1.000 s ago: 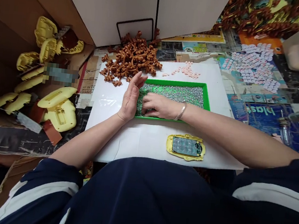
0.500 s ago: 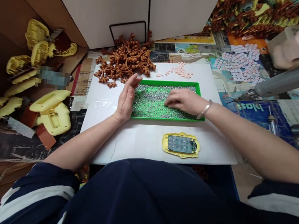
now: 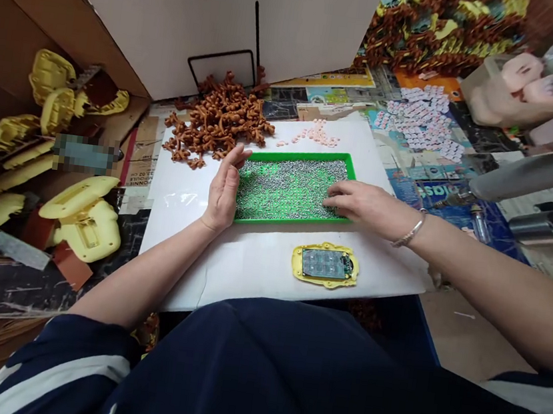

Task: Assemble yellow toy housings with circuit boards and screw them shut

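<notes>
A shallow green tray (image 3: pixel 295 221) holds a layer of small silvery screws (image 3: pixel 279 184). Against the tray's left end rests my left hand (image 3: pixel 224 190), its fingers extended and nothing in it. Over the tray's right end is my right hand (image 3: pixel 364 208), fingers bent but a little apart, with the tips down among the screws. Nothing held shows in it, though its fingertips are partly hidden. Closer to my body, a yellow plastic shell (image 3: pixel 296 263) lies on the white board (image 3: pixel 244 263), with a dark panel (image 3: pixel 324 264) set in it.
Brown branching plastic parts (image 3: pixel 222 116) are heaped behind the tray, beside small pink pieces (image 3: pixel 316 133). Yellow shells (image 3: pixel 88 217) lie at left near a carton. A grey tool (image 3: pixel 539 159) and a bin (image 3: pixel 491 99) stand at right, near scattered white pieces (image 3: pixel 423 121).
My right hand has moved from the tray's middle toward its right end, and its fingers are less curled. My left hand stays at the left end. The whole view has shifted slightly.
</notes>
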The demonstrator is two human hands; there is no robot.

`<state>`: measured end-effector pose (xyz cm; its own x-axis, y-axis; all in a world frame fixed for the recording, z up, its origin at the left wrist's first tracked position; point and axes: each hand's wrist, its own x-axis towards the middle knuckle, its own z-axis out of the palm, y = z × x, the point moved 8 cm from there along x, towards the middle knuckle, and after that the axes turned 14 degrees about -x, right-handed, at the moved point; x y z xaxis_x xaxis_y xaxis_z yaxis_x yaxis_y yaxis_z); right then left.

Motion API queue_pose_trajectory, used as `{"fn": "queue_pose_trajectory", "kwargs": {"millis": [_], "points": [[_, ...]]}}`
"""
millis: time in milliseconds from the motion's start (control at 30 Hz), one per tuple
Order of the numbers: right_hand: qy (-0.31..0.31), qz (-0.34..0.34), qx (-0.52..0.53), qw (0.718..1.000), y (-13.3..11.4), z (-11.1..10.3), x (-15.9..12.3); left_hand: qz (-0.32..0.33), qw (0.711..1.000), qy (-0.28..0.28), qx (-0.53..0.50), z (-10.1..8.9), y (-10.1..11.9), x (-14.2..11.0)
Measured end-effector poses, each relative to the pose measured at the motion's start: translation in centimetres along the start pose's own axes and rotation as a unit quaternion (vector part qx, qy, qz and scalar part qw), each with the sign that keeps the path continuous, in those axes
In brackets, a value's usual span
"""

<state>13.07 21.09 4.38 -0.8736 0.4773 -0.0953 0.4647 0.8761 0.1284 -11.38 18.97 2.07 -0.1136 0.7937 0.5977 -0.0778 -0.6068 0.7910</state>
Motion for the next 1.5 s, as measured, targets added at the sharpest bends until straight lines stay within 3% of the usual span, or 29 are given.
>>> {"fn": "queue_pose_trajectory", "kwargs": {"millis": [167,300,367,600,733,900,1033,1133,1233,1367,1433,1500], "points": [[-0.070,-0.032,0.042,0.996,1.2,0.0,1.8,0.004,1.000,0.004,-0.001,0.0,0.1,0.0],[-0.097,0.056,-0.060,0.992,3.8,-0.5,5.0,0.002,1.000,0.003,0.004,0.0,0.1,0.1],[-0.096,0.091,-0.086,0.987,3.9,-0.8,5.6,0.004,1.000,0.005,0.004,0.0,0.2,0.1],[-0.112,0.147,-0.103,0.977,0.6,-0.1,2.6,0.002,1.000,0.014,0.009,0.1,0.5,0.1],[-0.112,0.131,-0.022,0.985,-0.1,0.3,1.7,0.000,1.000,0.018,0.013,0.2,0.6,0.0],[-0.040,0.120,0.167,0.978,-2.5,-0.3,5.6,0.000,1.000,0.015,0.013,0.2,0.6,0.0],[0.006,0.059,0.172,0.983,-6.2,-1.3,10.7,-0.016,1.000,0.006,0.015,0.2,0.4,0.0],[-0.005,0.070,0.121,0.990,-5.9,-1.4,12.3,-0.022,1.000,0.007,0.016,0.1,0.4,0.0],[-0.021,0.132,0.067,0.989,-2.6,-1.0,10.8,-0.021,1.000,0.008,0.017,0.1,0.4,0.0],[-0.035,0.192,0.031,0.980,1.7,-0.2,5.8,-0.013,1.000,0.001,0.017,0.3,0.5,0.0],[-0.053,0.188,0.026,0.980,2.5,0.3,3.6,-0.005,1.000,-0.004,0.012,0.4,0.6,0.0],[-0.075,0.127,0.049,0.988,1.9,0.8,2.3,-0.001,1.000,-0.004,0.013,0.4,0.6,0.0]]}}
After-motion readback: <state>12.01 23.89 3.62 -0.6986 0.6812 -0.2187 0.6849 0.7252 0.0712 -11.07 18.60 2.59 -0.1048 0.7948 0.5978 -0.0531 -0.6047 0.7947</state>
